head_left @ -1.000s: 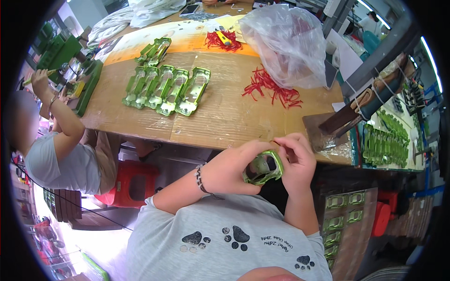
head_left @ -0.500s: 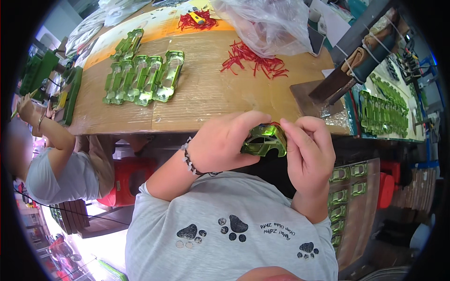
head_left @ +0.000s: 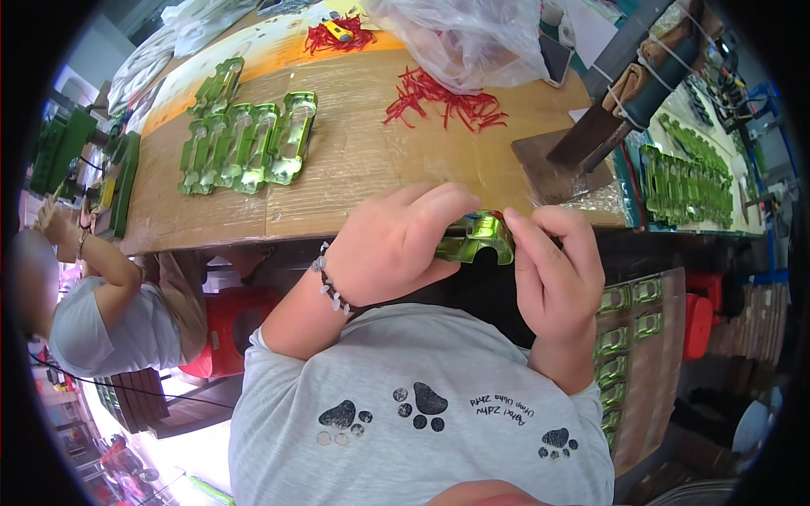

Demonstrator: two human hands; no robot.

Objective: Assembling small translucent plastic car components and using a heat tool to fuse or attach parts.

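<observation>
My left hand (head_left: 390,246) is wrapped round one end of a shiny green toy car body shell (head_left: 486,239), just off the table's front edge. The fingers of my right hand (head_left: 555,271) are pinched together at the shell's other end. A bit of red shows at those fingertips, too small to make out fully. Beyond my hands, on the table, lie several more green car shells (head_left: 288,139) in a row at the left. A loose pile of thin red strips (head_left: 447,103) lies further back, right of the middle.
The cardboard-covered table (head_left: 363,177) bears a clear plastic bag (head_left: 468,42), a second red pile with a yellow cutter (head_left: 338,32), and a metal post (head_left: 582,143) at the right. A tray of green shells (head_left: 654,363) stands beside me. A co-worker (head_left: 118,304) sits at the left.
The car shell has turned in my hands, so its window openings show less. My left hand has shifted slightly left and up; the right hand stays pinched at the shell's end.
</observation>
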